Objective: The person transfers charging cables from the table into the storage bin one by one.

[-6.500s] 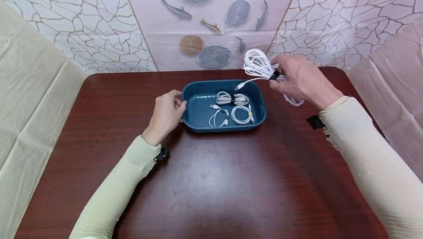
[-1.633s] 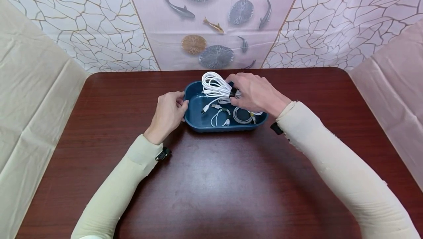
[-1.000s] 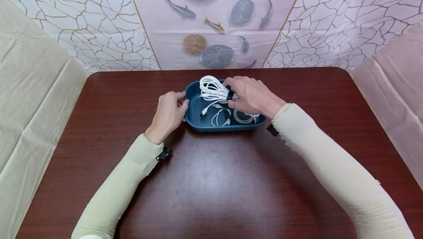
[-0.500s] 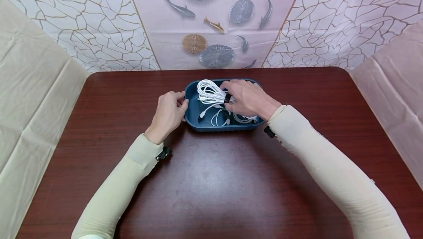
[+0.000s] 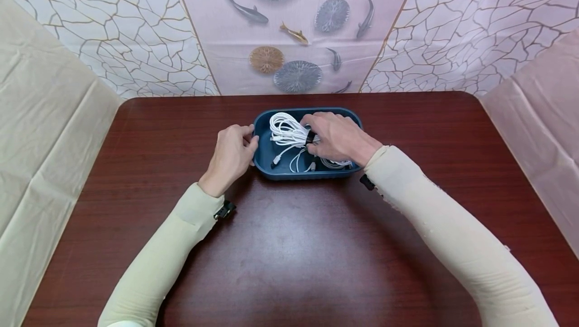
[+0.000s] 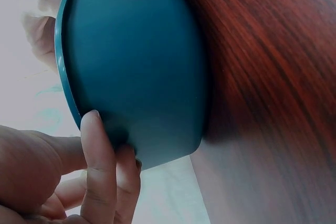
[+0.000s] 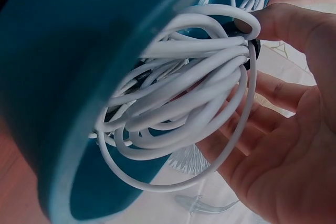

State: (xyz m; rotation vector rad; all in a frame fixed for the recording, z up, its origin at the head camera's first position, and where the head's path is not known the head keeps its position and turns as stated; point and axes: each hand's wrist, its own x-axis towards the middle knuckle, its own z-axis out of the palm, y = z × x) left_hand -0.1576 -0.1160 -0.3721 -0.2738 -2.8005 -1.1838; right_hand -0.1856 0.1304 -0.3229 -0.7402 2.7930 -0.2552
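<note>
At the back of the table sits a dark blue plastic bin. My left hand pinches its left end, fingertips on the outer wall just under the rim. My right hand grips a large white cable, bundled with a black strap, low inside the bin. In the right wrist view, thick loops of that cable hang past the bin's rim. Under it lie a short white cable and a coiled white cable, both partly covered by the hand and bundle.
The dark red wooden table spreads out in front of the bin. Behind its far edge hangs a patterned cloth, with plain beige cloth at the side. Each wrist carries a small black device.
The right hand has brought the white cable bundle leftward from beside the bin, then lowered it inside over the other cables. The left hand keeps its hold on the bin's end.
</note>
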